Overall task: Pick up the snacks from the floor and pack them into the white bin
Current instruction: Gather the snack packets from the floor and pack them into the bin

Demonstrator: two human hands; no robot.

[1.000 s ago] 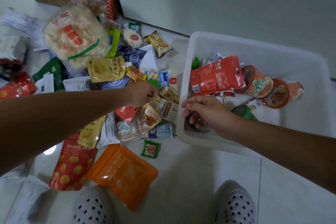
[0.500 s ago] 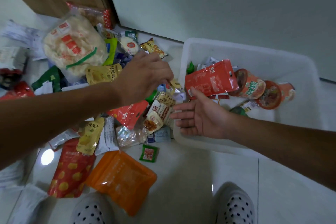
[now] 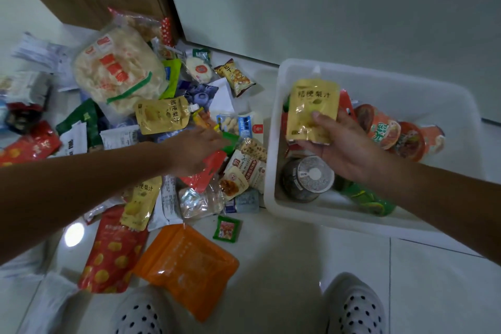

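In the head view, the right hand (image 3: 344,144) holds a yellow pouch (image 3: 311,114) upright over the left part of the bin (image 3: 271,171). The thumb lies on the front of the pouch near its lower right edge. The other fingers are behind it, so the hand pinches the pouch between thumb and fingers. The spout of the pouch points up, toward the far wall of the bin.

Inside the bin, below this hand, a dark tub (image 3: 307,177) with a grey lid stands in the near left corner. A green bag (image 3: 366,198) lies just beside it on the right. Farther back, some orange cups (image 3: 385,130) lie on their sides in a row.

The left hand (image 3: 195,149) reaches over the pile (image 3: 200,200) of snacks on the floor (image 3: 271,266), left of the bin. The hand is blurred. Its fingertips are at a green packet (image 3: 230,141), but I cannot tell if the fingers are spread or pinch anything.

In the pile, a second pouch (image 3: 162,115) of the same kind lies flat beyond the left hand. A third pouch (image 3: 138,203) shows below the forearm. A big cracker bag (image 3: 116,70) lies at the far side. An orange bag (image 3: 187,266) and a red bag (image 3: 113,249) lie nearest to the two dotted slippers (image 3: 355,306).
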